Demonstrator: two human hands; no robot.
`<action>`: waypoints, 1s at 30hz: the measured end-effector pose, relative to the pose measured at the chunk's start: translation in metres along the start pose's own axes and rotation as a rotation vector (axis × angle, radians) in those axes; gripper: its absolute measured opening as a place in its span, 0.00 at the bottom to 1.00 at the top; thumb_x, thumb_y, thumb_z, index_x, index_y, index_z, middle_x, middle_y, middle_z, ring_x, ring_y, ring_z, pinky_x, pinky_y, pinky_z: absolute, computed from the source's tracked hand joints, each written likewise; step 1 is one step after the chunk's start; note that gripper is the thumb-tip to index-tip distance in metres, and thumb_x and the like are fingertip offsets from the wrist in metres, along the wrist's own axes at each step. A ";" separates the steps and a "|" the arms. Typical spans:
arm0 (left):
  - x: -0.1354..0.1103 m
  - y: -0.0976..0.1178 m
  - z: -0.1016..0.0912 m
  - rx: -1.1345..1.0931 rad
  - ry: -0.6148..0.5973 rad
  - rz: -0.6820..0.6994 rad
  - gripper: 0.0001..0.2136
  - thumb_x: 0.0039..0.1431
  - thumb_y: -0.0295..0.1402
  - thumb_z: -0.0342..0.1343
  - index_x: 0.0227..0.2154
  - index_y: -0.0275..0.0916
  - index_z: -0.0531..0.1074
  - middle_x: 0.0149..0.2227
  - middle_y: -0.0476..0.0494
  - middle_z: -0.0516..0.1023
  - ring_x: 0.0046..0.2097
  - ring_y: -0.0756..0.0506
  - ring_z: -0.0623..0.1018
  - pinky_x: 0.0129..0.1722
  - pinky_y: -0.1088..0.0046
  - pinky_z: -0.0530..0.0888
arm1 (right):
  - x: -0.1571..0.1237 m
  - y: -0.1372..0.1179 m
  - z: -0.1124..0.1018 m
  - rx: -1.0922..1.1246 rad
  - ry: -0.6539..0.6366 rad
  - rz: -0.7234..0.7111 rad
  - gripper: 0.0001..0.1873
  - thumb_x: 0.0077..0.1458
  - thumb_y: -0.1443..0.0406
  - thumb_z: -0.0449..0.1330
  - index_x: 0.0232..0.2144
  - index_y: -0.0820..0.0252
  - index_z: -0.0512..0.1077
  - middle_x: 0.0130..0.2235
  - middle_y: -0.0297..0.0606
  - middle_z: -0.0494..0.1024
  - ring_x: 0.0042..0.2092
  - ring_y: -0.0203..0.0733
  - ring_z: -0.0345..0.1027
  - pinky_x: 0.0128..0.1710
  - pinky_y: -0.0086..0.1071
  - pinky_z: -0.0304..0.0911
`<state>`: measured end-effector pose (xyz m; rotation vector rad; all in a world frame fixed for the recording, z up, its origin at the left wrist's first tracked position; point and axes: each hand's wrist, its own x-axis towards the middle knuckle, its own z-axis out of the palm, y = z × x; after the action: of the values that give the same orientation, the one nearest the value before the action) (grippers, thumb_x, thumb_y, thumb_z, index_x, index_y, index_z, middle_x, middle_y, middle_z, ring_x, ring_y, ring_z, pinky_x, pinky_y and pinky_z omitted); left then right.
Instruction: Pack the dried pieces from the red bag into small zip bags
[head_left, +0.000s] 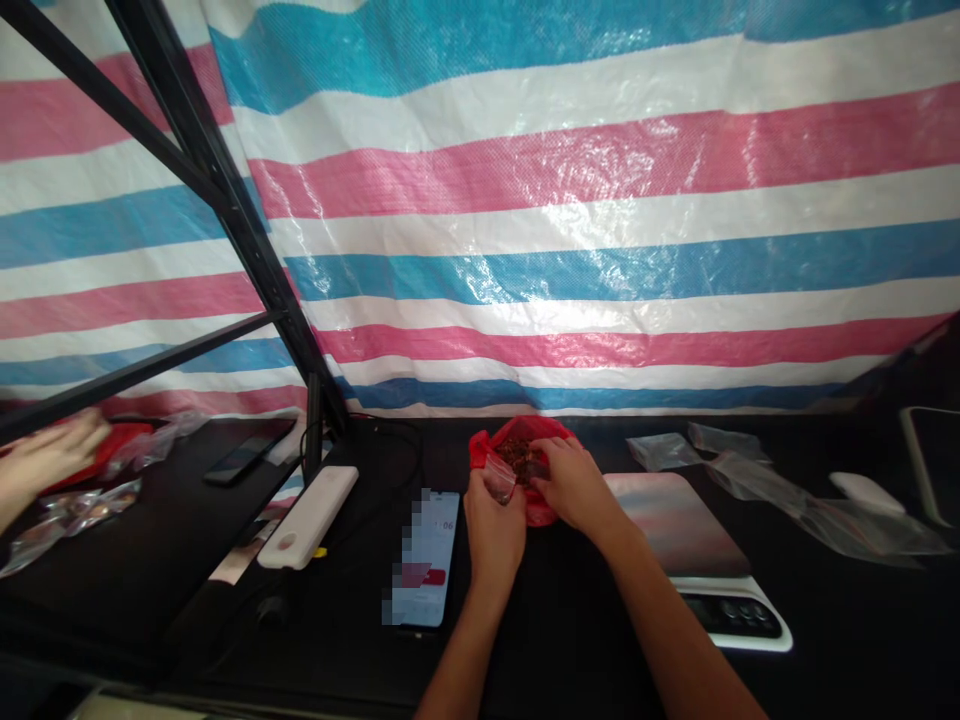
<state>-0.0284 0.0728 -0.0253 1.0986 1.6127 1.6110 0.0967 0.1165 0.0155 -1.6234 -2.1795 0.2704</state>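
Note:
An open red plastic bag [541, 512] sits on the black table, holding a heap of small reddish-brown dried bits [516, 452]. My left hand [495, 530] is at its near left side, closed on a small clear zip bag [498, 476] tilted over the red bag's opening. My right hand [576, 482] reaches in from the right, with fingers curled together among the bits, close beside the zip bag. What those fingertips grip is hidden. Left of my left hand lies a lit phone [431, 560].
A flat digital scale [675, 525] is right of my right arm. Clear plastic bags [772, 490] and a white object [866, 492] lie farther right. A white power bank [309, 518] is left. Another person's hand [56, 450] works at far left, beyond a black metal frame [247, 240].

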 end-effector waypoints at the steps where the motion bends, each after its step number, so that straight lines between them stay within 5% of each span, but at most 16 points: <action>1: 0.002 0.000 0.000 -0.004 0.002 0.003 0.13 0.45 0.21 0.61 0.26 0.42 0.63 0.24 0.56 0.67 0.29 0.49 0.71 0.33 0.73 0.67 | 0.001 0.001 0.001 -0.005 -0.002 0.006 0.21 0.53 0.70 0.65 0.51 0.62 0.76 0.52 0.47 0.80 0.56 0.55 0.68 0.56 0.43 0.60; 5: 0.005 0.004 -0.003 -0.047 -0.015 0.027 0.13 0.41 0.17 0.55 0.22 0.42 0.61 0.21 0.58 0.63 0.25 0.51 0.66 0.28 0.75 0.62 | 0.002 0.006 -0.001 -0.005 0.011 0.006 0.17 0.56 0.69 0.62 0.49 0.61 0.78 0.50 0.46 0.80 0.54 0.55 0.69 0.55 0.43 0.62; 17: 0.009 0.005 -0.007 -0.189 -0.055 0.033 0.10 0.40 0.18 0.52 0.20 0.41 0.62 0.21 0.57 0.62 0.26 0.52 0.63 0.27 0.77 0.59 | 0.010 0.006 0.004 0.118 0.008 -0.082 0.29 0.49 0.79 0.57 0.52 0.57 0.77 0.55 0.43 0.80 0.58 0.50 0.70 0.58 0.41 0.63; 30: 0.009 0.010 -0.008 -0.257 -0.122 -0.006 0.09 0.40 0.21 0.54 0.22 0.41 0.62 0.22 0.58 0.63 0.25 0.52 0.65 0.27 0.78 0.62 | 0.009 0.012 0.019 0.576 -0.058 -0.063 0.27 0.50 0.78 0.60 0.51 0.55 0.76 0.47 0.38 0.84 0.47 0.41 0.79 0.49 0.34 0.72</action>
<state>-0.0387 0.0759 -0.0132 1.0325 1.2886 1.6595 0.0968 0.1301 -0.0044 -1.2296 -1.9371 0.8451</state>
